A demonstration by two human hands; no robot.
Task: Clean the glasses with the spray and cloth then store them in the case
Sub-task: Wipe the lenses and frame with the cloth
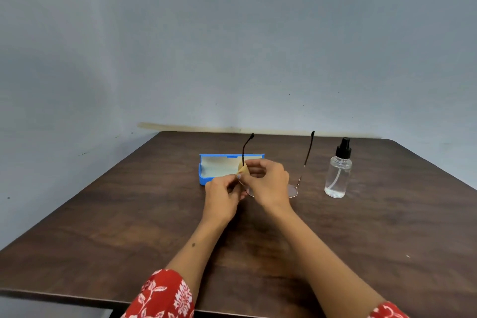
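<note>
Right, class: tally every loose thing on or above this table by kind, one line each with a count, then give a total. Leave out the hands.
Glasses: 1
Cleaning cloth: 1
Blue case, open: 1
Spray bottle: 1
Total: 4

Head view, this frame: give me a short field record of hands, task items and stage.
left hand: holds the glasses near one lens
right hand: fingers pinch a small tan cloth at the frame
glasses: temples unfolded, pointing away from the person
case: blue, open, behind the hands, pale lining showing
spray bottle: upright on the table, right of the glasses, untouched, black cap on
stage: wiping appears under way; glasses not yet in case
</note>
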